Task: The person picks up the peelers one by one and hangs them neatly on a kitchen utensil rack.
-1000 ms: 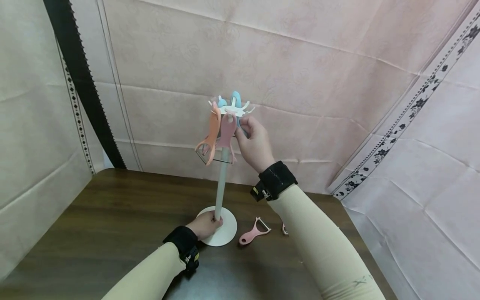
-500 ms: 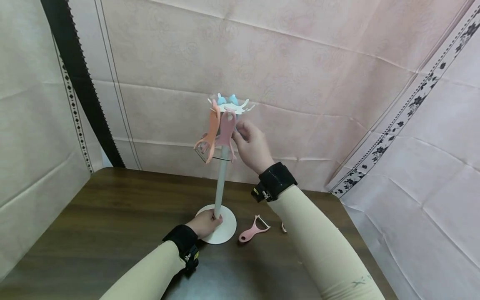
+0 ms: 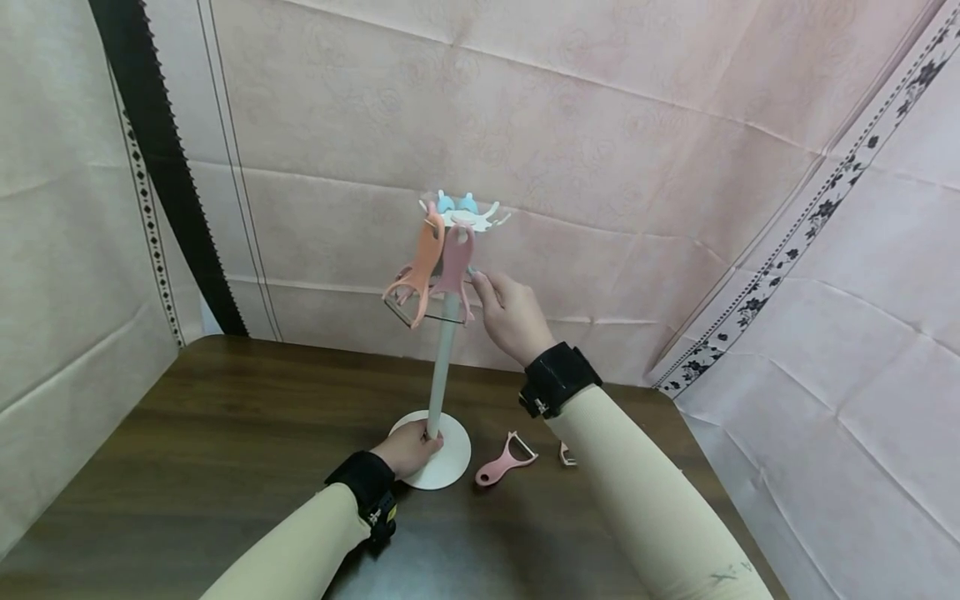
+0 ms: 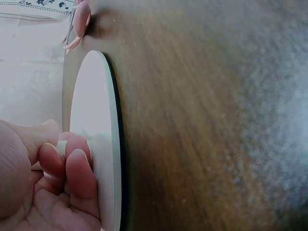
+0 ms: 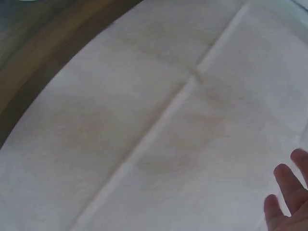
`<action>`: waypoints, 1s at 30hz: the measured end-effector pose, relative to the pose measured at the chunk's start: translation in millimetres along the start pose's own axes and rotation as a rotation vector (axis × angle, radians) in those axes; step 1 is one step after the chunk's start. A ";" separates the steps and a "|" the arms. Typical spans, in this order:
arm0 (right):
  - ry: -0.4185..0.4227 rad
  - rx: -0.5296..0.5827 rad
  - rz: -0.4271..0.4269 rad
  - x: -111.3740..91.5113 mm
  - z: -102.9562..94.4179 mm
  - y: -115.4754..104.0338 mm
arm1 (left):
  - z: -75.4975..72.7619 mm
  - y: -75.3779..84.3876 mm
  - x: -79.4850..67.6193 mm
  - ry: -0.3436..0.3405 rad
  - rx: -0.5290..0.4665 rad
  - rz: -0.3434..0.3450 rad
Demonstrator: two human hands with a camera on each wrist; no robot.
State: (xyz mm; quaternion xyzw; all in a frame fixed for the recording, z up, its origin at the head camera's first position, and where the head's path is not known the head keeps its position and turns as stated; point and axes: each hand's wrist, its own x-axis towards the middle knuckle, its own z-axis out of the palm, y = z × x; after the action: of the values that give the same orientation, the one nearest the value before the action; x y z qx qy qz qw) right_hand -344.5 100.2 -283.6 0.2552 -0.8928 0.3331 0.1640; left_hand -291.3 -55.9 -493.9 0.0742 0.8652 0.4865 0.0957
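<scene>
On my head feed, the white stand [image 3: 442, 358] with round base and hooked top stands upright on the brown wood-grain counter [image 3: 247, 450]. From its hooks hang an orange Y-shaped peeler [image 3: 427, 254], slanting down to the left, and a pink Y-shaped peeler [image 3: 454, 262], nearly vertical, both blade-end down. Two light-blue tips [image 3: 468, 202] show behind the stand's top. I see the left hand [image 3: 408, 450] curled round the stand's pole just above its base. Beside the stand's upper part, the right hand [image 3: 517, 317] has its fingertips at a small light-blue piece [image 3: 471, 270]; I can't tell whether they pinch it, and its long axis is hidden. Right of the stand's base lies a loose pink peeler [image 3: 498, 468], its fork pointing away from the stand.
</scene>
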 end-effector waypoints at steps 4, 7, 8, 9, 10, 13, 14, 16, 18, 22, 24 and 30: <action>-0.034 -0.035 0.073 -6.7 1.7 28.4 | -0.6 2.4 -1.7 0.007 0.011 0.017; -0.086 -0.079 0.177 -12.6 5.2 56.1 | -1.4 2.6 -2.1 0.011 0.022 0.033; -0.110 -0.097 0.221 -15.6 6.6 65.1 | -1.8 2.6 -2.2 0.014 0.023 0.034; -0.135 -0.121 0.261 -18.6 8.6 75.2 | -2.2 2.7 -2.5 0.015 0.024 0.036; -0.157 -0.147 0.292 -22.0 10.5 85.3 | -2.4 2.2 -2.5 0.016 0.025 0.036; -0.237 -0.209 0.365 -35.5 15.2 113.7 | -2.4 1.2 -2.7 0.013 0.029 0.035; -0.267 -0.238 0.381 -40.4 16.9 123.8 | -2.2 0.8 -2.5 0.012 0.029 0.038; -0.336 -0.275 0.433 -50.8 18.8 140.7 | -1.8 -1.0 -1.7 0.010 0.032 0.046; -0.414 -0.357 0.463 -61.0 20.4 155.4 | -0.9 -3.0 -0.3 0.009 0.031 0.049; -0.545 -0.527 0.489 -77.4 19.9 173.2 | 0.1 -6.3 2.7 0.011 0.025 0.050; -0.573 -0.584 0.489 -82.9 18.7 175.5 | -0.2 -6.9 3.4 0.010 0.027 0.056; -0.594 -0.686 0.504 -95.9 15.4 170.0 | -0.6 -7.3 4.6 -0.002 0.017 0.051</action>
State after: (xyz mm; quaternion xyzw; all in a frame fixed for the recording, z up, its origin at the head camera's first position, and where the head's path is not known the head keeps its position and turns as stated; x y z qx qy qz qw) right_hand -364.2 233.0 -426.1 0.0474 -0.9924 -0.0362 -0.1075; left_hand -296.1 -59.1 -500.3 0.0974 0.8671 0.4812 0.0836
